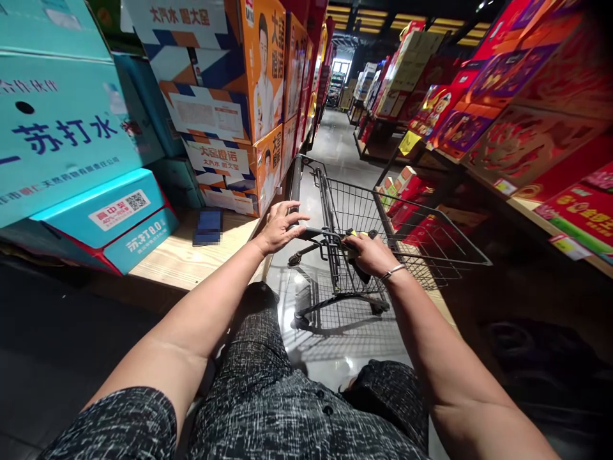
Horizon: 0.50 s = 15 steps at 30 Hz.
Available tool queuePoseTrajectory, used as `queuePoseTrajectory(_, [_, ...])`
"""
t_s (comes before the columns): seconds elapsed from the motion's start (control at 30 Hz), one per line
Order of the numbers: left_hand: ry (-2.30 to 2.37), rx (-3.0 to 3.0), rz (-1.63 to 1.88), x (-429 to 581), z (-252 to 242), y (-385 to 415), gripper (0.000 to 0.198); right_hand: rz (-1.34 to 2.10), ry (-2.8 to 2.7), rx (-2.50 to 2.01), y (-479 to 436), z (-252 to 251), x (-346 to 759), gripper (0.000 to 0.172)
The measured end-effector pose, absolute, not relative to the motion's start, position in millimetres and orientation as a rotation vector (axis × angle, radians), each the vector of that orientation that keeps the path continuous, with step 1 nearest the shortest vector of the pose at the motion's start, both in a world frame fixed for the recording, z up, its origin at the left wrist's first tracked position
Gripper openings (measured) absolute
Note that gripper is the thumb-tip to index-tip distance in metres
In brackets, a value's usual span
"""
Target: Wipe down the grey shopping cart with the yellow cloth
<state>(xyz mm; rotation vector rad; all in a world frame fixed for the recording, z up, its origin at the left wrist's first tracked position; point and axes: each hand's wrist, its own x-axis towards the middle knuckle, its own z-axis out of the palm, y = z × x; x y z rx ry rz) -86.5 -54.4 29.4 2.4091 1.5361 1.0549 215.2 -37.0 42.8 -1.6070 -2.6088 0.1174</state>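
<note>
A black wire shopping cart (364,204) stands tilted across the view, with its handle bar (316,231) toward me. Over the left end of that bar is my left hand (281,229), fingers stretched and apart; whether the fingertips touch the bar I cannot tell. My right hand (376,255), with a bracelet (391,273) at the wrist, is closed at the right part of the bar around a black-and-yellow thing (360,269). Its kind is unclear, and the fingers partly cover it. The visible part of the cart basket shows only wire mesh.
At left, a wooden shelf (234,231) bears a dark blue phone-like slab (207,227), turquoise soda-water cartons (62,134) and stacked orange-and-blue drink cartons (220,115). Red gift boxes (531,140) fill the right shelves. A shiny-floored aisle (335,137) runs ahead between them.
</note>
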Motion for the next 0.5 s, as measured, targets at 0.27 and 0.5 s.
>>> queuePoseTrajectory(0.27, [1.883,2.222,1.368,-88.1,27.9,-36.3,0.025,0.040,-2.488,-1.868,-8.9,42.1,304.3,0.052])
queuePoseTrajectory(0.5, [2.029,2.148,1.227,-51.6,19.7,-19.0,0.039,0.259,-2.516,-2.029,-27.2,37.6,315.1,0.054])
